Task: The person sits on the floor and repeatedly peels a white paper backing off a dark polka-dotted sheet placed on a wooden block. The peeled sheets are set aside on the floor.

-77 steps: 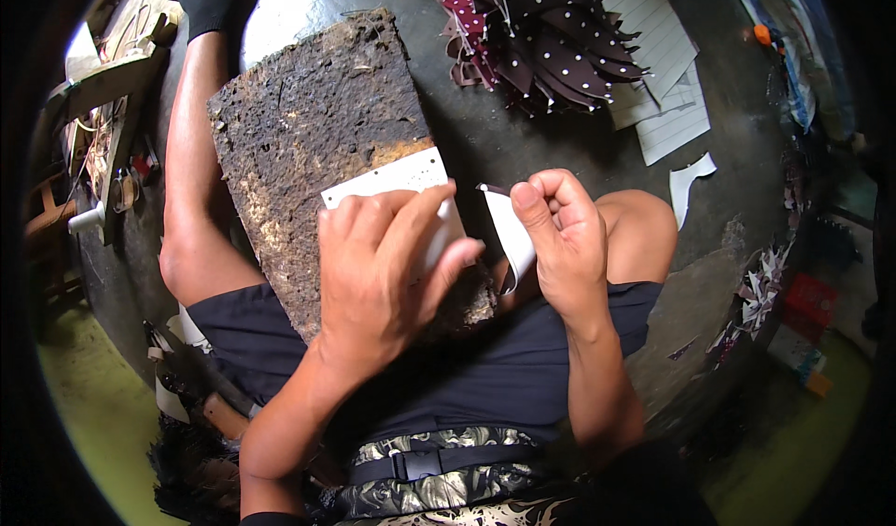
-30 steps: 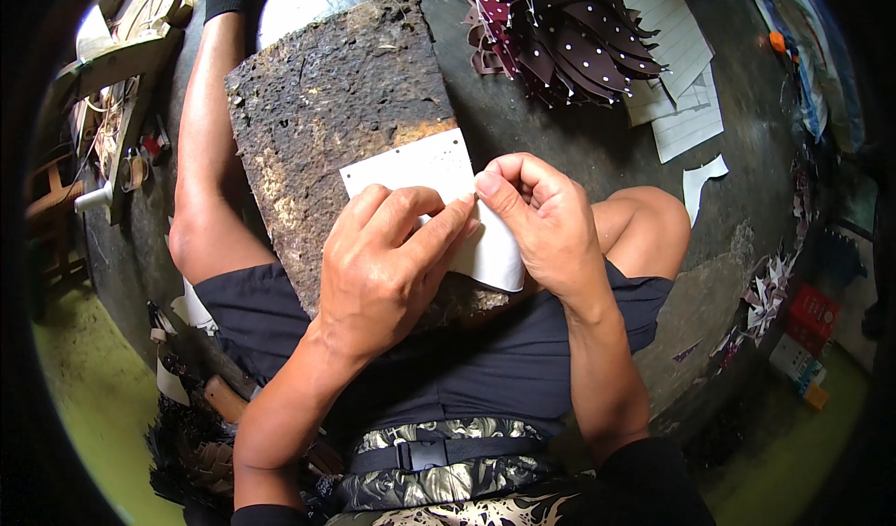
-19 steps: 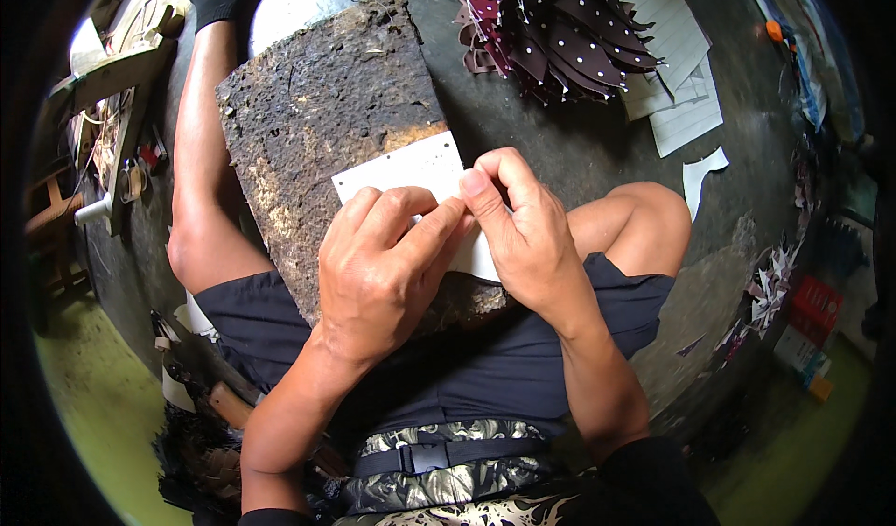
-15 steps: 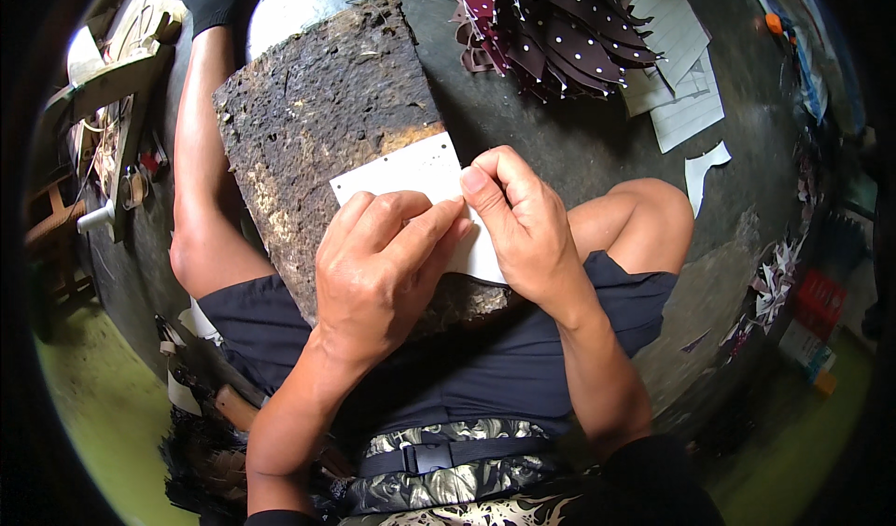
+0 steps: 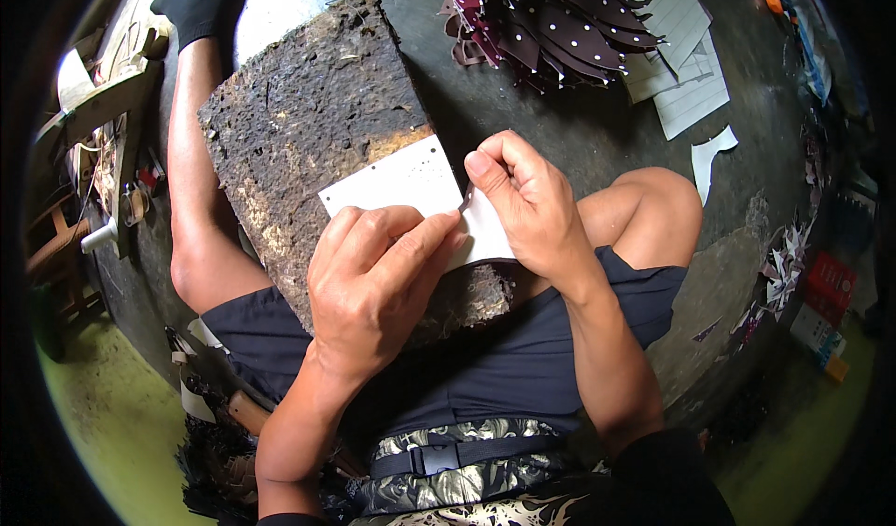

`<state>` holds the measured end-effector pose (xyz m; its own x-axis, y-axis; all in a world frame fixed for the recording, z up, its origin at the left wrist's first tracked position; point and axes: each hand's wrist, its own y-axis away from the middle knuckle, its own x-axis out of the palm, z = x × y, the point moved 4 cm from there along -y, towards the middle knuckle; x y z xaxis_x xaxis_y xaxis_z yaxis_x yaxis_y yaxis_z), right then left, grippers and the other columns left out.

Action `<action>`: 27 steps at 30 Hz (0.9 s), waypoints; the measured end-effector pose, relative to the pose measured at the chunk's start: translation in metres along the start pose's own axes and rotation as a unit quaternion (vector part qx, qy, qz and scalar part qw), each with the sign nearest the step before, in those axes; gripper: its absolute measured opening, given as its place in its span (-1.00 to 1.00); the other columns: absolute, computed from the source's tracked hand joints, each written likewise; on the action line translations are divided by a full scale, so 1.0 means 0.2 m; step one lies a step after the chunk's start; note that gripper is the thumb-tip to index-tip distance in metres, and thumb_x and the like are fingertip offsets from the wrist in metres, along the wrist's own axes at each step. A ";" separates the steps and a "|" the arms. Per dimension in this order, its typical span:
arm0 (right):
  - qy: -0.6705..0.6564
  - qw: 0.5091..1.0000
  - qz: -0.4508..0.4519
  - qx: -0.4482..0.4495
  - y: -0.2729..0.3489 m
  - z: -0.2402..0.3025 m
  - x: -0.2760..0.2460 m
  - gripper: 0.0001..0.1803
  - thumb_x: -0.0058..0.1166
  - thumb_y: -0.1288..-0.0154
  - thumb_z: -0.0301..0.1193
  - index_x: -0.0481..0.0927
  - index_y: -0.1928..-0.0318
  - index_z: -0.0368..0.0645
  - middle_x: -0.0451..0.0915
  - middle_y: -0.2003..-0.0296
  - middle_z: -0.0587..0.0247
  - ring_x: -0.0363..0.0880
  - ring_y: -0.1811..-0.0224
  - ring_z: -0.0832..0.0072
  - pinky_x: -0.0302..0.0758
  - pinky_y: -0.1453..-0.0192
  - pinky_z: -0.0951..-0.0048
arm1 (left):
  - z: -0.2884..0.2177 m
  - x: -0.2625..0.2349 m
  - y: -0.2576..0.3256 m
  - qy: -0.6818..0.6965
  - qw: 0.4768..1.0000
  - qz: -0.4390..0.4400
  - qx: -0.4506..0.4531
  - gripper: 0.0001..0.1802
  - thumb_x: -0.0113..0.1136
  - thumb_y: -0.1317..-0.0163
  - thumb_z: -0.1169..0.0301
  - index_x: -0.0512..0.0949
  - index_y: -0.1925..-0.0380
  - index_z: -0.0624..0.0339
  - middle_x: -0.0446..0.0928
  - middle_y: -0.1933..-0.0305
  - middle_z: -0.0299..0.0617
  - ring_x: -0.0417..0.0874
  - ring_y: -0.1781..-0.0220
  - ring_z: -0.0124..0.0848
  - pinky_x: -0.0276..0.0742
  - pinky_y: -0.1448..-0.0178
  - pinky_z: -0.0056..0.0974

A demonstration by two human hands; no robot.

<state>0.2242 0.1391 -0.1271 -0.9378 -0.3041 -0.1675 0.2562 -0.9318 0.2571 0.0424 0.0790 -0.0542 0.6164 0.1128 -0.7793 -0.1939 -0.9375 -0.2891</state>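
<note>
Both hands meet over a white sheet [image 5: 392, 185] lying on a rough, dark slab [image 5: 313, 87].
The sheet is at the slab's 4 o'clock side, between the person's bent legs [image 5: 198, 190]. The left hand [image 5: 364, 279] covers its 6 o'clock part, fingers bent and drawn together; whether they pinch anything I cannot tell. The right hand [image 5: 527, 204] pinches its 3 o'clock edge between thumb and forefinger, hiding part of it. Out from the sheet, a bundle of polka-dotted dark pieces [image 5: 551, 27] sits on the floor [image 5: 597, 139] at 1 o'clock, lined papers [image 5: 691, 97] at 2, a curved white scrap [image 5: 714, 150] at 3, with shredded scraps [image 5: 789, 263] and a red box [image 5: 827, 283] farther out. A wooden stand [image 5: 107, 103] is at 10; a wooden handle [image 5: 246, 414] at 7.
</note>
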 end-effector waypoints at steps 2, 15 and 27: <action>0.001 1.000 0.001 -0.004 -0.01 -0.01 0.00 -0.65 0.17 -0.86 -0.20 0.63 0.03 -0.26 0.67 0.36 0.13 0.62 0.31 0.46 0.60 0.16 0.26 | 0.00 0.00 0.00 0.006 1.000 0.001 -0.002 -0.68 0.72 -0.21 0.45 0.89 0.02 0.08 0.71 0.20 -0.28 0.67 0.27 -0.27 0.60 0.15 -0.14; 0.008 1.000 -0.005 -0.007 -0.06 -0.09 -0.01 -0.66 0.23 -0.83 -0.21 0.64 0.05 -0.27 0.64 0.38 0.14 0.57 0.33 0.51 0.59 0.17 0.28 | 0.00 0.01 -0.01 0.016 1.000 0.004 -0.005 -0.71 0.73 -0.20 0.46 0.88 0.07 0.09 0.70 0.21 -0.29 0.64 0.28 -0.27 0.56 0.17 -0.12; 0.055 0.998 -0.028 0.012 -0.12 -0.16 -0.05 -0.64 0.25 -0.81 -0.18 0.65 0.03 -0.27 0.65 0.38 0.05 0.59 0.35 0.40 0.59 0.17 0.22 | 0.01 0.01 0.00 0.027 1.000 0.012 -0.003 -0.68 0.72 -0.18 0.49 0.88 0.05 0.08 0.70 0.21 -0.30 0.64 0.27 -0.27 0.54 0.16 -0.12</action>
<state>0.2347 0.1578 -0.1626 -0.9189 -0.2732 -0.2848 0.1973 -0.9430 0.2680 0.0423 0.0799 -0.0558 0.6513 0.0723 -0.7554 -0.2054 -0.9415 -0.2671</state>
